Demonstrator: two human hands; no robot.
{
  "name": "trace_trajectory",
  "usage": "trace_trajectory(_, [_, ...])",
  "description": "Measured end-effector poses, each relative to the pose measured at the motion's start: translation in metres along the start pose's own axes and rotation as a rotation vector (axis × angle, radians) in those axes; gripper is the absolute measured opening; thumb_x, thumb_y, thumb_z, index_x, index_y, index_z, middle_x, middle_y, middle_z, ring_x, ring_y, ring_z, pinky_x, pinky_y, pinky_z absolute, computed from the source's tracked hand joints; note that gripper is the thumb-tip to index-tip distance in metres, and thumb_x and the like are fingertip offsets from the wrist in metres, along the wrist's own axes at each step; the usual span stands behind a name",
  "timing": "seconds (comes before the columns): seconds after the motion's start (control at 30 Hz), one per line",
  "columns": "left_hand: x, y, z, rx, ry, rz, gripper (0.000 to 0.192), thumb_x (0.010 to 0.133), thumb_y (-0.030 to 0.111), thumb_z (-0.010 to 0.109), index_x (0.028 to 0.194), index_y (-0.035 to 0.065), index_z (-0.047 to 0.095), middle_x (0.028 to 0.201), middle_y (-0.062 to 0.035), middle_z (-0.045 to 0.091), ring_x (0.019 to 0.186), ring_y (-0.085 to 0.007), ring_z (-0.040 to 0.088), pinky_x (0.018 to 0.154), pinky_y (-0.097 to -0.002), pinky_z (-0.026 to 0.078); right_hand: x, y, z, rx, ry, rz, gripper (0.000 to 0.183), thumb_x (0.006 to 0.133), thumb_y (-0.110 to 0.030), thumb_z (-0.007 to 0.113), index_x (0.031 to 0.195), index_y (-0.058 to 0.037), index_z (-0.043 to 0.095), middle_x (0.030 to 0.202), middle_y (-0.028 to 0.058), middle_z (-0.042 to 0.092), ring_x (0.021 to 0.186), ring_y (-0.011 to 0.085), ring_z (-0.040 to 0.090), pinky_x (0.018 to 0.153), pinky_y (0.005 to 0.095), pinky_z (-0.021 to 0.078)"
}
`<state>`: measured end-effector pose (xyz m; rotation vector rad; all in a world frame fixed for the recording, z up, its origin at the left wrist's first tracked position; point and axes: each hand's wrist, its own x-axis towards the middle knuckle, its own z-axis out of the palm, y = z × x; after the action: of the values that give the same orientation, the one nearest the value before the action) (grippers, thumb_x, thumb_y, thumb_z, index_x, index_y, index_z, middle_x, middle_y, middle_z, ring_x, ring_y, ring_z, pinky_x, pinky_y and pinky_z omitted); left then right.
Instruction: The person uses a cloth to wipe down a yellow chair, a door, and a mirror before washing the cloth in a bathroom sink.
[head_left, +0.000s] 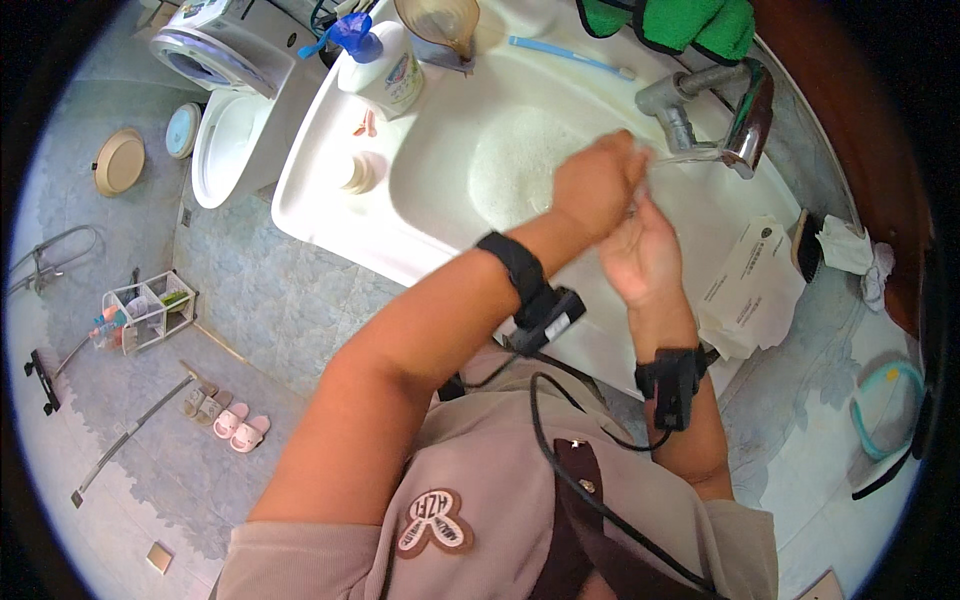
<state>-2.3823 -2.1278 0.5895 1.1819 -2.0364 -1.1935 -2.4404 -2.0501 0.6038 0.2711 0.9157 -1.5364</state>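
My left hand (600, 180) and my right hand (643, 251) meet at the fingers over the right part of a white washbasin (431, 161), blurred by motion. A thin stream of water runs onto them from the spout of a chrome faucet (742, 150). Nothing held shows between them, though the touching fingers partly hide one another. Foamy water (517, 165) lies in the basin's bowl, left of my hands. Each wrist wears a black strap with a small device and a cable.
A white pump bottle (390, 71) with a blue top stands at the basin's left corner. A blue toothbrush (570, 56) lies along the back rim, near green cloths (694, 26). A printed paper packet (750, 289) rests at the right. A toilet (232, 142) stands further left.
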Motion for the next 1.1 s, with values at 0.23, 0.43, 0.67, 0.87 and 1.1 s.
trace_trajectory(0.23, [-0.034,0.021,0.016,0.052,-0.145,0.029,0.036,0.091,0.035,0.041,0.076,0.0069,0.057,0.071,-0.0194,0.060,0.067,-0.0403,0.058,0.064,-0.0492,0.046,0.001,-0.029,-0.011,-0.012,-0.004,-0.063,0.046,0.096,-0.031,0.043,0.133,-0.0044,0.035,0.135,0.0107,0.040,0.125,0.0285,0.036,0.105,0.0410,0.0305])
trace_trajectory(0.43, [0.022,-0.003,-0.001,0.056,-0.039,-0.239,0.037,0.091,0.031,0.039,0.075,0.0057,0.059,0.074,-0.0201,0.063,0.071,-0.0395,0.060,0.066,-0.0480,0.048,-0.008,-0.005,-0.004,-0.058,-0.001,-0.076,0.041,0.095,-0.033,0.045,0.126,-0.0059,0.043,0.129,0.0083,0.047,0.119,0.0222,0.044,0.105,0.0383,0.0304])
trace_trajectory(0.67, [-0.001,0.014,0.026,0.105,-0.146,0.044,0.039,0.092,0.034,0.039,0.077,0.0048,0.061,0.074,-0.0223,0.062,0.073,-0.0407,0.060,0.068,-0.0504,0.046,-0.001,-0.032,0.004,-0.053,0.068,-0.149,0.034,0.096,-0.031,0.043,0.119,-0.0058,0.046,0.124,0.0102,0.052,0.115,0.0225,0.048,0.102,0.0373,0.0353])
trace_trajectory(0.87, [0.007,0.011,0.012,0.042,-0.067,-0.050,0.039,0.093,0.034,0.039,0.077,0.0042,0.059,0.077,-0.0231,0.060,0.074,-0.0430,0.057,0.069,-0.0502,0.045,0.007,-0.017,-0.010,-0.067,0.144,-0.125,0.040,0.097,-0.030,0.042,0.130,-0.0080,0.040,0.122,0.0074,0.053,0.115,0.0229,0.048,0.101,0.0365,0.0356])
trace_trajectory(1.1, [0.026,-0.011,0.000,0.100,0.000,-0.085,0.039,0.091,0.037,0.044,0.079,0.0029,0.057,0.078,-0.0233,0.059,0.074,-0.0419,0.056,0.067,-0.0466,0.044,-0.006,-0.017,-0.002,-0.146,0.038,-0.118,0.042,0.094,-0.034,0.049,0.126,-0.0076,0.047,0.128,0.0074,0.050,0.115,0.0205,0.048,0.096,0.0363,0.0380])
